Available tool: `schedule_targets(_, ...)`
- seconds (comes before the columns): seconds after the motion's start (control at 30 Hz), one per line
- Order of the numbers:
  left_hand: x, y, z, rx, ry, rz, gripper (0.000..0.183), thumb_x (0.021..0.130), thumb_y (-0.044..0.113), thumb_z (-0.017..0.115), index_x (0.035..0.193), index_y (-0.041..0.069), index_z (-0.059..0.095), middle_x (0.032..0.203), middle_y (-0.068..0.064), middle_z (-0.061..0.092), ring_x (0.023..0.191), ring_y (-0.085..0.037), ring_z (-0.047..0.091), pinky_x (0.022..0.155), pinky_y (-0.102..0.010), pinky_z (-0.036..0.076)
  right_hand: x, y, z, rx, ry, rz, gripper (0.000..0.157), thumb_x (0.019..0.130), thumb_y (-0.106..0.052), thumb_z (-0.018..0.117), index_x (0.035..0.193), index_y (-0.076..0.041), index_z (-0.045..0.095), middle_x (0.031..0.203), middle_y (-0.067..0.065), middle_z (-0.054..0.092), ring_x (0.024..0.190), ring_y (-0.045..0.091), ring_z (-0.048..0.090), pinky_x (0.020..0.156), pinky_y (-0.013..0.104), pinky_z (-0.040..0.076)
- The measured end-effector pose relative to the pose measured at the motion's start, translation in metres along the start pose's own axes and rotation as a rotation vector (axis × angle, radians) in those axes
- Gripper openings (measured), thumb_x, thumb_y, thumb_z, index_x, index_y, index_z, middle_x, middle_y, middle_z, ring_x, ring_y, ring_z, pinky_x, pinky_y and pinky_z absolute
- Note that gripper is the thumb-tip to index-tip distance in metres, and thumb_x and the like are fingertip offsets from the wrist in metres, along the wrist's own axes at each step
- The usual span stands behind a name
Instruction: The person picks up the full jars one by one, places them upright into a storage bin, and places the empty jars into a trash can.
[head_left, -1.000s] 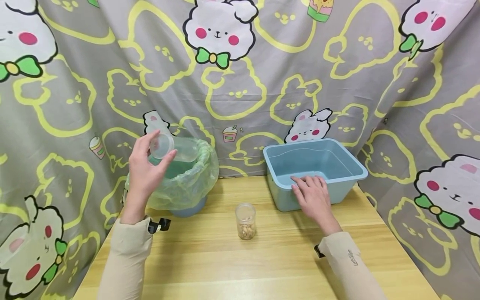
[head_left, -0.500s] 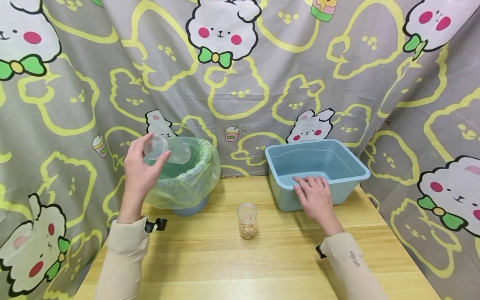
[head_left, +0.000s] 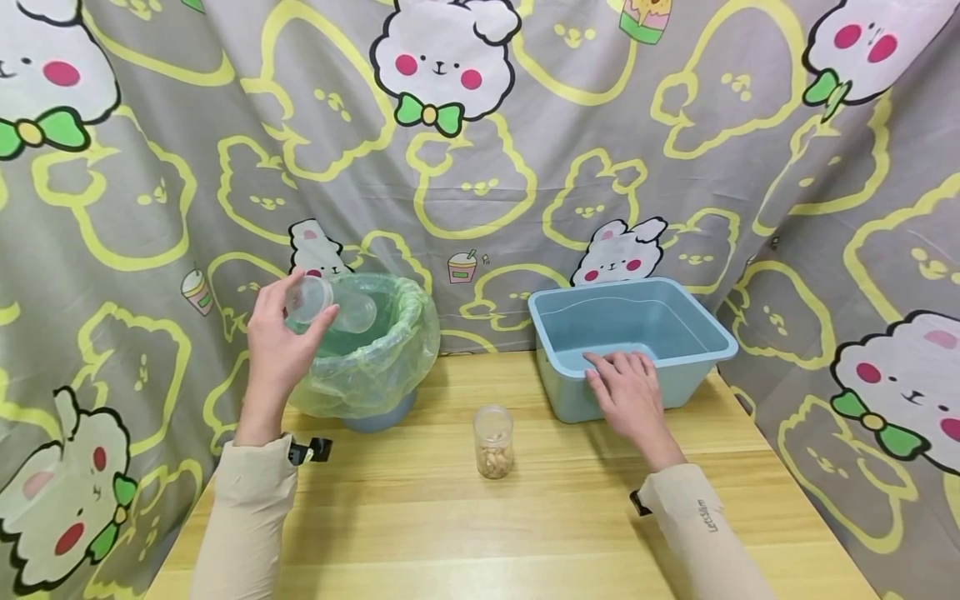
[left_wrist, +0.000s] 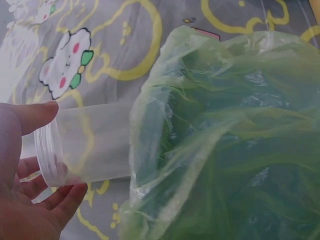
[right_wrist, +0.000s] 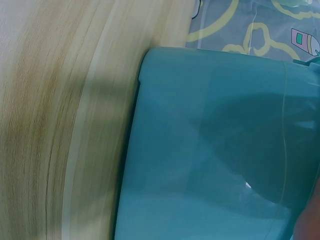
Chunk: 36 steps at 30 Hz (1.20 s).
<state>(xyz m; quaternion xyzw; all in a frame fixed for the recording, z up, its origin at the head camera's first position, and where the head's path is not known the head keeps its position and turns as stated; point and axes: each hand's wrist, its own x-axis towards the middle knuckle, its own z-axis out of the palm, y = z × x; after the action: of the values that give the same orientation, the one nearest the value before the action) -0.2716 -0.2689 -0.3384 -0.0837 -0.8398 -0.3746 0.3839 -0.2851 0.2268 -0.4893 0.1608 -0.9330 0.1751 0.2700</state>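
My left hand (head_left: 281, 342) holds a clear plastic jar (head_left: 356, 312) by its ringed end, above the left side of a bin with a green plastic liner (head_left: 375, 379). The jar lies tilted, its far end pointing right over the bin's opening. In the left wrist view, thumb and fingers grip the ringed end of the jar (left_wrist: 95, 142), with the liner (left_wrist: 200, 150) close beyond. My right hand (head_left: 632, 400) rests on the near rim of a blue tub (head_left: 555, 392), its fingers over the edge. In the right wrist view, only the tub's wall (right_wrist: 200, 140) shows clearly, with a sliver of hand.
Between bin and tub, a clear jar with pale nut-like pieces (head_left: 493, 446) stands upright on the wooden table (head_left: 465, 533). A patterned curtain (head_left: 480, 183) hangs behind and along both sides.
The held jar has tipped, its far end dropping toward the bin's opening. My left hand has shifted slightly left. My right hand stays on the tub's rim.
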Motion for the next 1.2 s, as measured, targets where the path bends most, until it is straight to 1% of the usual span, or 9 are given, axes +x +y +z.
schedule_targets(0.17,-0.003,-0.005,0.001,0.004,-0.026,-0.03,0.064,0.089,0.023,0.083,0.147,0.013,0.057,0.141,-0.018,0.057,0.126,-0.036,0.054,0.095,-0.052,0.044,0.0,0.0,0.001,-0.005,0.002,-0.002,0.04,0.109,-0.037,0.049,0.14,-0.019,0.064,0.117,0.011,0.065,0.117,0.037,0.053,0.117,0.058,0.026)
schedule_targets(0.33,-0.006,-0.01,0.004,0.022,-0.056,-0.043,0.064,0.09,0.025,0.082,0.148,0.014,0.056,0.143,-0.017,0.057,0.129,-0.039,0.054,0.1,-0.058,0.045,0.001,0.0,0.002,-0.001,0.005,-0.006,0.04,0.109,-0.037,0.049,0.141,-0.019,0.064,0.117,0.011,0.065,0.116,0.037,0.053,0.117,0.058,0.025)
schedule_targets(0.5,-0.009,-0.016,0.009,0.045,-0.08,-0.051,0.065,0.091,0.026,0.081,0.149,0.015,0.055,0.144,-0.019,0.056,0.13,-0.041,0.053,0.105,-0.063,0.042,0.001,0.0,0.002,-0.001,0.005,-0.004,0.04,0.108,-0.037,0.05,0.14,-0.018,0.064,0.117,0.011,0.065,0.116,0.037,0.053,0.117,0.058,0.025)
schedule_targets(0.67,-0.011,-0.021,0.012,0.053,-0.086,-0.046,0.065,0.09,0.025,0.082,0.149,0.014,0.055,0.143,-0.02,0.056,0.128,-0.042,0.054,0.104,-0.064,0.042,0.001,0.0,0.002,-0.004,0.005,-0.001,0.04,0.108,-0.037,0.05,0.14,-0.018,0.064,0.117,0.011,0.065,0.116,0.037,0.053,0.117,0.058,0.025)
schedule_targets(0.8,-0.011,-0.024,0.014,0.074,-0.089,-0.027,0.065,0.089,0.024,0.083,0.147,0.008,0.056,0.142,-0.023,0.057,0.127,-0.044,0.054,0.104,-0.065,0.041,0.001,0.0,0.002,-0.004,0.007,-0.001,0.04,0.108,-0.038,0.049,0.14,-0.019,0.064,0.117,0.011,0.065,0.117,0.038,0.053,0.117,0.058,0.025)
schedule_targets(0.9,-0.012,-0.025,0.014,0.099,-0.112,-0.024,0.066,0.088,0.025,0.083,0.146,0.005,0.056,0.141,-0.024,0.058,0.128,-0.045,0.054,0.106,-0.065,0.041,0.001,0.0,0.002,-0.002,0.012,-0.005,0.04,0.108,-0.037,0.05,0.14,-0.018,0.065,0.117,0.011,0.065,0.116,0.038,0.053,0.117,0.058,0.025)
schedule_targets(1.03,-0.013,-0.026,0.016,0.119,-0.156,-0.041,0.068,0.089,0.027,0.083,0.147,0.003,0.055,0.141,-0.024,0.058,0.129,-0.044,0.054,0.108,-0.063,0.043,0.0,-0.001,0.001,-0.005,0.016,-0.009,0.04,0.108,-0.037,0.05,0.139,-0.018,0.065,0.116,0.011,0.065,0.115,0.038,0.053,0.116,0.058,0.026)
schedule_targets(1.2,-0.015,-0.027,0.017,0.137,-0.169,-0.065,0.068,0.088,0.03,0.084,0.145,0.003,0.057,0.14,-0.025,0.059,0.13,-0.045,0.054,0.109,-0.062,0.043,0.0,-0.001,0.0,-0.006,0.007,-0.006,0.04,0.109,-0.037,0.05,0.14,-0.018,0.065,0.116,0.011,0.065,0.116,0.037,0.053,0.116,0.058,0.025)
